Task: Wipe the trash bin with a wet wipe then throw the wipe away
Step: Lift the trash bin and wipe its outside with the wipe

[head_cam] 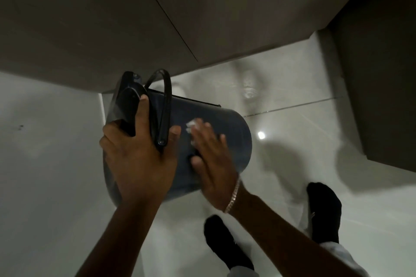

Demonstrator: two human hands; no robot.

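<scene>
A dark blue trash bin is held tilted on its side above the floor, its black lid at the left and a black carry handle looped over its top. My left hand grips the bin at the lid end, thumb over the lid. My right hand lies flat on the bin's side and presses a white wet wipe against it; only the wipe's edge shows past my fingertips. A chain bracelet circles my right wrist.
Glossy white floor tiles lie below. Brown cabinet doors fill the top, and a dark panel stands at the right. My two feet in black socks stand at the bottom right.
</scene>
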